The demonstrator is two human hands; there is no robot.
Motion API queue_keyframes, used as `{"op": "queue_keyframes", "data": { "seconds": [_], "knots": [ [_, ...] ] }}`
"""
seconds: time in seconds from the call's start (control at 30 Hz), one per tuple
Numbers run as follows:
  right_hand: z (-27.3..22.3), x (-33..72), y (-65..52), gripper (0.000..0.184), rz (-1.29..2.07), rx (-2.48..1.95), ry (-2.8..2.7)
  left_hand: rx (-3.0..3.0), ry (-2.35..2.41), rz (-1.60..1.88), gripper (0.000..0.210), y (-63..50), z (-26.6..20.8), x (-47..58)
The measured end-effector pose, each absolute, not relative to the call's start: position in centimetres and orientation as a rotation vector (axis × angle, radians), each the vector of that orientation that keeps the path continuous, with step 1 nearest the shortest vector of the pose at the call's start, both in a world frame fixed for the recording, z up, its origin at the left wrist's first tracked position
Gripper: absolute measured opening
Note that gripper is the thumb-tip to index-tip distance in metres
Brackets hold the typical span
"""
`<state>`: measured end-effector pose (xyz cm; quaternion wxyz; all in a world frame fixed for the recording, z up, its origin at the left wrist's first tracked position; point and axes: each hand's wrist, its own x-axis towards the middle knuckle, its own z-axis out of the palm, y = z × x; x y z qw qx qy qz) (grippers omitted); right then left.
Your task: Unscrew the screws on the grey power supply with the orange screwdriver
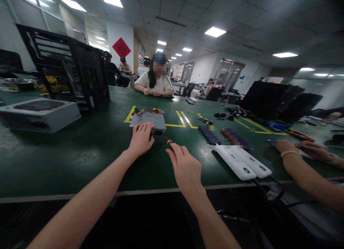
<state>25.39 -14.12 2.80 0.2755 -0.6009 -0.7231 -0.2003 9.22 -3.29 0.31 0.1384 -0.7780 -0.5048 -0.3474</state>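
Observation:
A grey computer power supply (pixel 158 120) rests on the green table in front of me, with a bundle of coloured cables (pixel 150 111) behind it. My left hand (pixel 141 136) grips its near left side, fingers over the top edge. In my right hand (pixel 185 164) is a screwdriver (pixel 169 141) with an orange and black handle, the fingers closed around it. Its thin shaft points up and left to the right end of the near face, by the socket. Whether the tip sits in a screw is too small to tell.
An open black computer case (pixel 94 73) and a larger power supply (pixel 40 114) stand at left. White devices (pixel 236 163) lie to the right, near a co-worker's hands (pixel 288 146). Another person (pixel 158 76) sits opposite. Black monitors (pixel 268 100) stand at far right.

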Motion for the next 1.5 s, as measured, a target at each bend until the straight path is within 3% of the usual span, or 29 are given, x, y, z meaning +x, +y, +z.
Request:
{"op": "queue_keyframes", "data": {
  "seconds": [0.1,0.3,0.6,0.9,1.5],
  "knots": [
    [3.0,25.4,-14.1,0.035,-0.524,-1.672,-1.955,-2.249,-1.463,-1.020,0.038,-3.3,0.3,9.3],
    [3.1,24.5,-14.8,0.027,-0.342,-1.485,-2.125,-2.249,-1.439,-1.028,0.039,-3.2,0.2,9.3],
    [3.2,25.1,-14.2,0.027,-0.512,-1.693,-1.963,-2.246,-1.445,-1.023,0.039,-3.2,0.2,9.3],
    [2.6,24.7,-14.6,0.023,-0.572,-1.581,-2.063,-2.235,-1.431,-1.028,0.038,-3.0,0.1,9.2],
    [2.0,25.2,-14.4,0.027,-0.414,-1.626,-1.949,-2.176,-1.475,-1.080,0.035,-3.3,0.2,10.0]
  ]
}}
